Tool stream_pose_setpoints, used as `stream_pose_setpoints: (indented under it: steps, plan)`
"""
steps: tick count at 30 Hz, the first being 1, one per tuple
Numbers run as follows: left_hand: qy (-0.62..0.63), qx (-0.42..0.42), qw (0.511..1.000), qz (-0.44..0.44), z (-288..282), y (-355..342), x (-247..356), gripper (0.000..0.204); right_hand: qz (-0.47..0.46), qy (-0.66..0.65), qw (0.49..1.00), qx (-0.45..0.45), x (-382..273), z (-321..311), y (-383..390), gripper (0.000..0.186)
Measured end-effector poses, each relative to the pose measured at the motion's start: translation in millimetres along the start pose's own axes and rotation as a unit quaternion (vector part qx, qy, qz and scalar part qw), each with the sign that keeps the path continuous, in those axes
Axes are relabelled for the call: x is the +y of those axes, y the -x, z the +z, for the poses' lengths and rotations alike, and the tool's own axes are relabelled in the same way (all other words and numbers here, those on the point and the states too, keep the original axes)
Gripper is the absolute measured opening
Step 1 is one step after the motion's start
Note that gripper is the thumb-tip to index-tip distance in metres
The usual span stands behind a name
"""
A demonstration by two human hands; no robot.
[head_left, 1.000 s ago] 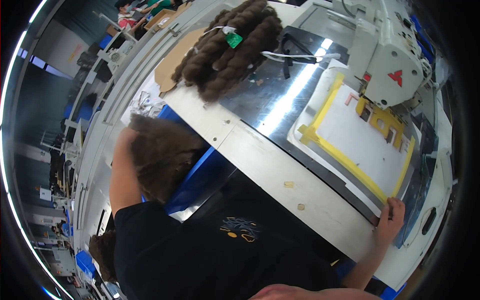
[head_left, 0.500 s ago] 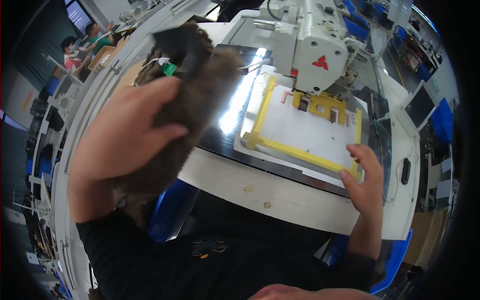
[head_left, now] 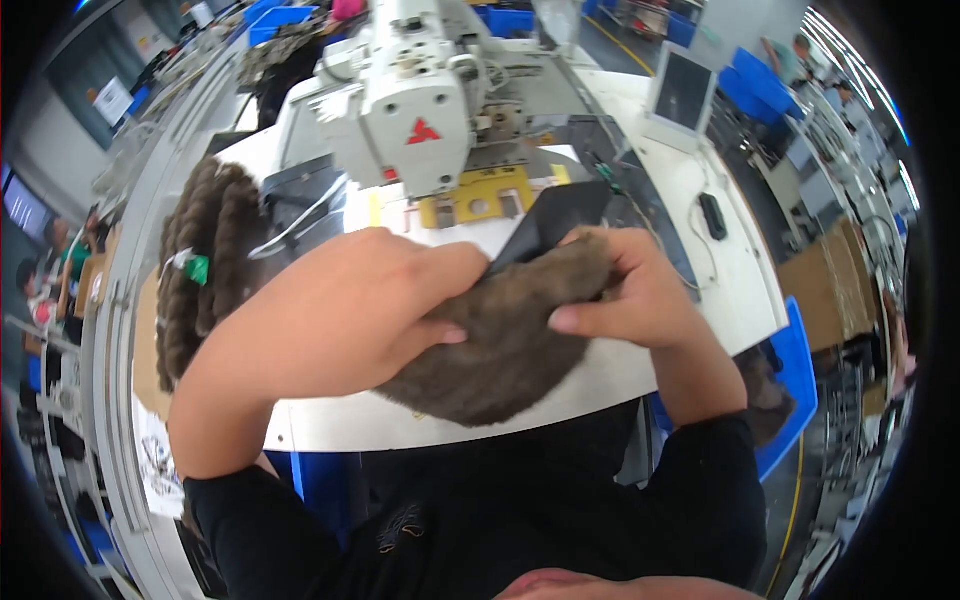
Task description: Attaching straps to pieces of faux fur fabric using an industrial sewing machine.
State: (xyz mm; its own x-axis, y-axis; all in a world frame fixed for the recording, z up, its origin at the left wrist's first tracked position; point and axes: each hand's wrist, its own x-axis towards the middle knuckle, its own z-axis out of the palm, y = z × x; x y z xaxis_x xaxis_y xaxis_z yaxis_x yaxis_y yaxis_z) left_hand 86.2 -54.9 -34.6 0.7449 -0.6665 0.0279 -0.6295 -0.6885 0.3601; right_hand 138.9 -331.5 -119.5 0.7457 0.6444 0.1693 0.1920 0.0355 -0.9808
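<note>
Between my two hands is a brown fur piece (head_left: 500,350), held over the near edge of the sewing table. A stiff black flap (head_left: 560,215) sticks up from its far side. My left hand (head_left: 370,300) pinches the fur's left part between thumb and fingers. At its right end my right hand (head_left: 640,290) grips it, thumb on the near face and fingers behind. Beyond the flap lies a yellow template (head_left: 480,205) under the head of a white sewing machine (head_left: 415,130). The fur piece and flap partly cover the white sheet around that template.
Thick brown fur rolls (head_left: 205,260) with a green tag stand left of my left arm. A monitor (head_left: 680,95) and a small black device (head_left: 713,215) sit on the right of the table. At the right edge hangs a blue bin (head_left: 795,400) with brown fur inside.
The fur piece has moved right and down from the left side to in front of me. My right hand has left the yellow-taped frame and taken hold of it. The view has turned right.
</note>
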Motion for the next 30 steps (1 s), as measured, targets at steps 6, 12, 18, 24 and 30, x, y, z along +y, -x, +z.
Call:
stream_pose_setpoints:
  steps: [6,12,18,24,30]
  plan:
    - [-0.022,0.261,0.965,0.005,24,12,-31,0.053,-0.142,0.228,0.963,0.005,-5,10,3,0.022]
    - [0.449,0.254,0.853,-0.078,109,50,-115,0.083,-0.161,0.12,0.98,0.01,-3,7,12,0.022]
    - [0.616,0.278,0.737,-0.025,110,60,-85,0.07,-0.022,-0.061,0.996,0.062,7,4,24,0.024]
    - [0.685,0.219,0.688,-0.099,121,31,-94,0.057,0.134,-0.279,0.945,0.106,56,-7,9,0.03]
    - [0.579,0.073,0.781,-0.222,180,6,-160,0.053,0.286,-0.156,0.945,0.029,130,-15,-22,0.031]
